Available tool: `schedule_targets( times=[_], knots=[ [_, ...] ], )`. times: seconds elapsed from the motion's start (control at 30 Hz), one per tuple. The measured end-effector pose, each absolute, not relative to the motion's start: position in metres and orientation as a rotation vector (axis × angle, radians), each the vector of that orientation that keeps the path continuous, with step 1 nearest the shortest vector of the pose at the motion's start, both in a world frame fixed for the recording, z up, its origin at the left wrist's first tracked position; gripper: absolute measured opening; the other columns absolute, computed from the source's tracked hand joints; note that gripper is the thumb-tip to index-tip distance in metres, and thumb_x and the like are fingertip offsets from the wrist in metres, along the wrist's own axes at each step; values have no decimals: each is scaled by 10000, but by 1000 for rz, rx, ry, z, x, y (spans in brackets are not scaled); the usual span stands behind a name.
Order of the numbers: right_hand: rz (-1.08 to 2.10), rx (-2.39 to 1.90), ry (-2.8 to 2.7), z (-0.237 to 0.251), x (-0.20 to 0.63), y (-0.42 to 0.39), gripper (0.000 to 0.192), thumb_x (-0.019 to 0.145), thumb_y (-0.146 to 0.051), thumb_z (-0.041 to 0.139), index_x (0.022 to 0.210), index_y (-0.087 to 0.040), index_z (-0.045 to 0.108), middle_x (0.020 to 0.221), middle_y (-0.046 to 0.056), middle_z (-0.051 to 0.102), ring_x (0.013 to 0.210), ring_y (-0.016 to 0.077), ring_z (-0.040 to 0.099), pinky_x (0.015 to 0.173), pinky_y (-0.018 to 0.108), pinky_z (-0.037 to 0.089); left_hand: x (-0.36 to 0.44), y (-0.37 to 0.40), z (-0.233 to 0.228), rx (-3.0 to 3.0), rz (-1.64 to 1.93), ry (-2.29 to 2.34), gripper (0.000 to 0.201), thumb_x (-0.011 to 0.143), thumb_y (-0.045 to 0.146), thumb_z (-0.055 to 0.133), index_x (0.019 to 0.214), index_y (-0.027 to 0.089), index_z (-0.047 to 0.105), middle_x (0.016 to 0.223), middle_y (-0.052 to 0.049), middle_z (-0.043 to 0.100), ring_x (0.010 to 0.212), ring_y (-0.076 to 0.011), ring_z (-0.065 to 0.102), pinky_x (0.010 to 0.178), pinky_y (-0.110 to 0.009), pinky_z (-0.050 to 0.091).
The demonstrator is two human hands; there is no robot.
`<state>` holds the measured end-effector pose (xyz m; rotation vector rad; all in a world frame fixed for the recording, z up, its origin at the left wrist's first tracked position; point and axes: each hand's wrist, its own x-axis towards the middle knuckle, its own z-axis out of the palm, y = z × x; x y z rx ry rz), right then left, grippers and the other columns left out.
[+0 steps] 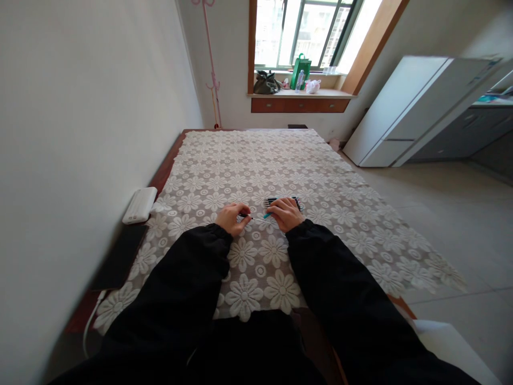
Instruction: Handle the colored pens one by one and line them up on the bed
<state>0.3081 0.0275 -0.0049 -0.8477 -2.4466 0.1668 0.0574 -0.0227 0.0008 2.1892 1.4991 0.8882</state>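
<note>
Over the lace tablecloth (pixel 241 291), my left hand (pixel 232 218) pinches a small dark pen part (pixel 243 215). From it a thin pale rod (pixel 258 219), which looks like a pen refill, points toward my right hand (pixel 285 214). That hand's fingers are closed on a teal pen barrel (pixel 267 215), whose tip faces left. Whether the rod's end touches the barrel is too small to tell. Just behind my right hand lies a row of several dark pens (pixel 298 202), partly hidden by the fingers.
Along the left wall sit a white power bank (pixel 140 205) and a dark flat tablet or phone (pixel 120 256), with a white cable (pixel 88 326) below. A window sill with bags (pixel 300 72) is beyond the table. A white fridge (pixel 404 107) stands at the right.
</note>
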Motion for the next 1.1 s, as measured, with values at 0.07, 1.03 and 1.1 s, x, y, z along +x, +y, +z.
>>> schedule_targets(
  times=[0.07,1.03,1.1],
  knots=[
    [179,-842,-2450,-4,307,27,180,959,-236,524,994,-266,698,1035,58,678,1032,228,544,979,420,327,57,-23,1,2195,885,1458,84,816,258,646,888,217,662,866,-22,726,882,-198,653,860,-356,514],
    [345,-736,-2528,-9,304,24,105,905,-198,562,938,-226,658,968,53,707,969,222,580,928,401,370,55,-22,3,2090,1105,1581,135,792,207,632,920,213,676,914,-30,724,898,-199,654,879,-359,522],
    [330,-720,-2532,-9,305,24,99,896,-195,570,940,-224,654,966,51,706,969,222,578,931,400,366,54,-21,2,2084,1137,1636,138,781,191,628,908,212,678,914,-30,725,908,-205,649,886,-366,516]
  ],
)
